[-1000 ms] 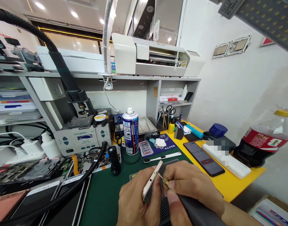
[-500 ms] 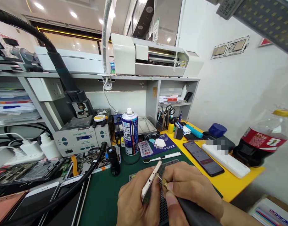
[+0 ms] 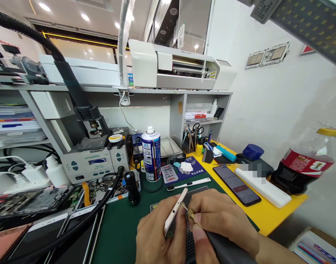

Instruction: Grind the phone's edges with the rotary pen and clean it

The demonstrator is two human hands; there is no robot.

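Observation:
My left hand (image 3: 159,231) is closed round a phone (image 3: 175,212), tilted so that its pale gold edge with small holes faces up. In my right hand (image 3: 223,220) is a dark-bodied rotary tool (image 3: 225,247) with a brass collet (image 3: 191,214), pinched close to its front end. A thin metal bit (image 3: 185,206) sticks out from the collet towards the phone's edge near my left fingertips; whether it touches the phone I cannot tell. Both hands are over a dark perforated pad (image 3: 197,191) on the green mat (image 3: 115,227).
A spray can (image 3: 151,154), a small black torch (image 3: 131,187) and a white brush (image 3: 189,184) stand or lie beyond my hands. Rightwards are a phone showing a timer (image 3: 236,185), a white box (image 3: 263,187) and a cola bottle (image 3: 305,161). A black hose (image 3: 99,209) crosses the left side.
Both hands keep almost the same pose on the phone and the rotary tool. The whole view has shifted very slightly.

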